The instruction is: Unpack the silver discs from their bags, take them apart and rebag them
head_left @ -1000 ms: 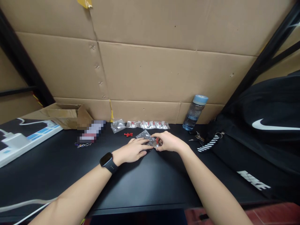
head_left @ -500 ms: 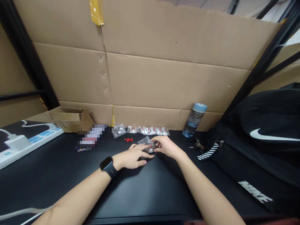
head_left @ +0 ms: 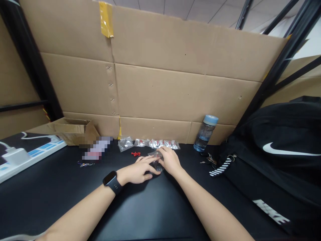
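My left hand [head_left: 140, 170], with a black smartwatch [head_left: 112, 182] on its wrist, lies flat on the black table [head_left: 140, 207], fingertips on a small clear plastic bag [head_left: 155, 160]. Touching it from the right, my right hand [head_left: 169, 160] has its fingers closed on that same bag; what is inside the bag is hidden. A small red part [head_left: 135, 153] lies loose just beyond my left hand. Behind it, a row of several small clear bags [head_left: 155, 143] with red and silver parts lines the foot of the cardboard wall.
A blue-capped water bottle [head_left: 205, 133] stands at the back right, with keys [head_left: 210, 160] and a striped strap beside a black bag [head_left: 281, 157]. On the left are a white power strip [head_left: 30, 154], an open cardboard box [head_left: 67, 129] and a blurred packet [head_left: 95, 149].
The view has tilted upward, showing more of the cardboard wall. Both hands stay together on the bag; my right hand has shifted slightly left over it, hiding the red part seen there.
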Demonstrator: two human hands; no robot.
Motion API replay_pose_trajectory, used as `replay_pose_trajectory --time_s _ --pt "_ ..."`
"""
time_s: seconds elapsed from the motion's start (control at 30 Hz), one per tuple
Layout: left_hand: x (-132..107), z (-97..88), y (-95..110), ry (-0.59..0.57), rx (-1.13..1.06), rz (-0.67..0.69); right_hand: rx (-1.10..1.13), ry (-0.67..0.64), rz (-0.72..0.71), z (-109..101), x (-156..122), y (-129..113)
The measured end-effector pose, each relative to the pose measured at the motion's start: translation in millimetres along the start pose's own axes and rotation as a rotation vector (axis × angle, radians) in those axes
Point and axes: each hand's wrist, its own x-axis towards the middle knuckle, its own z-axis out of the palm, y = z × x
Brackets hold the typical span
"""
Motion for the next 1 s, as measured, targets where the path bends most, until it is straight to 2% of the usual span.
replay_pose_trajectory --time_s 0.1,0.27,0.33,0.47,0.7,0.8,0.9,1.0 --pt "2.2 -3.8 -3.5 0.063 -0.027 0.014 0.074 0.007 -0.048 -4.5 2.1 3.2" --pt "9.8 -0.2 -11.3 0.347 -0.02 -0.088 0.231 0.0 -0.141 -20.0 2.6 23.7" --pt "13.1 1.9 -12.2 0.398 0.042 -0.131 0.205 -0.029 -0.135 -21.8 1.1 31.8" --pt "18.2 3.2 -11.5 0.39 0.134 -0.172 0.201 -0.093 -0.119 -16.5 -2.1 34.3" --pt "14.7 -2.3 -16.8 0.394 0.061 -0.224 0.269 -0.089 -0.109 -13.3 0.5 29.7" --pt "12.9 -1.9 -22.1 0.452 -0.032 -0.247 0.277 -0.096 -0.036 -15.6 3.6 32.1" --pt "13.6 2.5 -24.3 0.522 -0.225 -0.275 0.258 -0.139 0.047 -17.7 4.8 31.2" --pt "14.9 7.2 -20.5 0.508 -0.267 -0.326 0.175 -0.165 0.096 -17.3 2.1 25.5"
